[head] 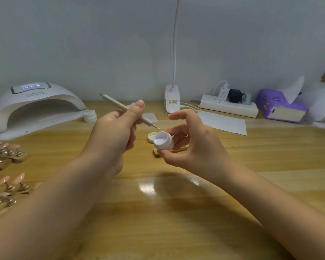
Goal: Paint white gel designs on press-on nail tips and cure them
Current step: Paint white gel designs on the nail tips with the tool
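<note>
My left hand pinches the brush — tip just above the pot, which my right hand grips, tilted, near the lid.

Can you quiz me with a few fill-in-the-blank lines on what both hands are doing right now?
1. The left hand grips a thin ____ by its shaft.
2. The right hand holds the small white jar, which is ____, its gel showing.
3. The jar's lid lies on the ____ beside the jar.
4. The curing lamp stands at the far ____ of the table.

Missing words: brush; open; table; left
</note>
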`<action>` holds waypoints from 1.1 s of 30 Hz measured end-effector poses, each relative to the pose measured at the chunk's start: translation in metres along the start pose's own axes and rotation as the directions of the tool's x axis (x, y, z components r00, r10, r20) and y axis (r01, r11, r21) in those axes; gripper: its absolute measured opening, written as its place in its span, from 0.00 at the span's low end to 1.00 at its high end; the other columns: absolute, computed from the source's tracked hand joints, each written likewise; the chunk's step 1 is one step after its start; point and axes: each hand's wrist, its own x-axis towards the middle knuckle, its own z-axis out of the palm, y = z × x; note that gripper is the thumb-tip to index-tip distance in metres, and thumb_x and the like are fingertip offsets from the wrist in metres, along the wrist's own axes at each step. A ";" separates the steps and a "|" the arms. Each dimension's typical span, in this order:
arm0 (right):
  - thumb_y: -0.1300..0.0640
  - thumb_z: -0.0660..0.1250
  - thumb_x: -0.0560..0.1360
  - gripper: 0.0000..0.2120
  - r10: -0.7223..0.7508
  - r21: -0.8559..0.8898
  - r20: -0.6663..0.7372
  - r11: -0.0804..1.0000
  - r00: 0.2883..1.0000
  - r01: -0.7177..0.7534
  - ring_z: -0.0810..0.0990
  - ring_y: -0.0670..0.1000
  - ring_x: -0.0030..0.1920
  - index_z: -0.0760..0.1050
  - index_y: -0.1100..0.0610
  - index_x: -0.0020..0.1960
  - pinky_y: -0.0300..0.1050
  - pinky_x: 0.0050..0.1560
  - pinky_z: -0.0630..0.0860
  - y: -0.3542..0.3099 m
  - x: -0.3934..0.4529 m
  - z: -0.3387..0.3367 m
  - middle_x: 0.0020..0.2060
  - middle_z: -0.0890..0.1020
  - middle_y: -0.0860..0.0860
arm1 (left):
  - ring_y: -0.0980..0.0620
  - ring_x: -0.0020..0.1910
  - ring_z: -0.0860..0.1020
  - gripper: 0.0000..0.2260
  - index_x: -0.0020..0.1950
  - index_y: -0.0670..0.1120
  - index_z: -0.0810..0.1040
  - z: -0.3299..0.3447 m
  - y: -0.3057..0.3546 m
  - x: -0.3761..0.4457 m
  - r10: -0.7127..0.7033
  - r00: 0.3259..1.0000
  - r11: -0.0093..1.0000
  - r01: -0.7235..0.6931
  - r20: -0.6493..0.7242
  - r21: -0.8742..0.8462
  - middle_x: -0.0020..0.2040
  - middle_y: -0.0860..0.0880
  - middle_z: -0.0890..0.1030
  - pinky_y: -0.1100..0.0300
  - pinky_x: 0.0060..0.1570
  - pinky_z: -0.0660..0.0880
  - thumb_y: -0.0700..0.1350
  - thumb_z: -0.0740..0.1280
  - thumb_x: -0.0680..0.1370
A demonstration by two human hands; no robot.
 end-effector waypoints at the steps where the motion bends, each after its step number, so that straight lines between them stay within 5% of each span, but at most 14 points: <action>1: 0.53 0.79 0.65 0.31 0.000 0.000 0.003 1.000 1.000 0.000 0.80 0.45 0.41 0.65 0.49 0.62 0.39 0.44 0.80 0.000 0.000 0.000 0.45 0.81 0.45 | 0.56 0.24 0.65 0.13 0.38 0.48 0.77 -0.001 0.001 0.001 -0.082 0.997 0.996 0.082 0.000 -0.043 0.23 0.55 0.66 0.60 0.29 0.64 0.57 0.70 0.74; 5: 0.53 0.78 0.65 0.31 -0.004 0.000 -0.002 1.000 1.000 0.004 0.80 0.45 0.42 0.66 0.50 0.62 0.39 0.44 0.80 0.001 0.000 0.000 0.44 0.81 0.44 | 0.56 0.23 0.65 0.16 0.34 0.49 0.73 -0.001 0.009 0.002 -0.299 0.953 0.939 0.302 0.044 -0.165 0.22 0.55 0.64 0.62 0.28 0.62 0.58 0.69 0.75; 10: 0.50 0.79 0.65 0.30 0.005 0.014 -0.058 1.000 0.998 -0.005 0.80 0.43 0.41 0.65 0.48 0.59 0.35 0.41 0.79 0.003 0.003 -0.004 0.43 0.81 0.44 | 0.57 0.22 0.67 0.14 0.33 0.48 0.76 -0.003 0.021 0.001 -0.338 0.927 0.859 0.375 0.164 -0.348 0.24 0.56 0.67 0.68 0.24 0.62 0.52 0.66 0.77; 20: 0.47 0.79 0.64 0.30 0.279 0.015 -0.344 0.956 0.897 -0.292 0.77 0.42 0.42 0.66 0.51 0.58 0.30 0.39 0.75 0.058 0.015 -0.038 0.44 0.76 0.42 | 0.55 0.24 0.70 0.11 0.37 0.46 0.77 0.001 0.021 -0.003 -0.237 0.959 0.880 0.280 0.155 -0.383 0.26 0.53 0.72 0.69 0.23 0.65 0.45 0.62 0.78; 26: 0.48 0.75 0.70 0.28 0.453 -0.033 -0.299 0.875 0.840 -0.484 0.77 0.46 0.49 0.66 0.53 0.64 0.36 0.45 0.71 0.101 0.009 -0.040 0.55 0.81 0.52 | 0.55 0.25 0.71 0.12 0.33 0.46 0.78 0.004 0.005 -0.001 -0.178 0.977 0.888 0.211 0.116 -0.408 0.27 0.52 0.72 0.67 0.24 0.66 0.43 0.62 0.76; 33: 0.46 0.74 0.71 0.30 0.499 -0.142 -0.217 0.834 0.839 -0.532 0.77 0.47 0.51 0.65 0.52 0.67 0.41 0.51 0.69 0.110 0.007 -0.038 0.53 0.82 0.49 | 0.55 0.26 0.70 0.12 0.37 0.46 0.76 0.003 -0.027 0.008 -0.184 0.983 0.871 0.152 -0.024 -0.467 0.26 0.52 0.72 0.66 0.24 0.66 0.43 0.60 0.79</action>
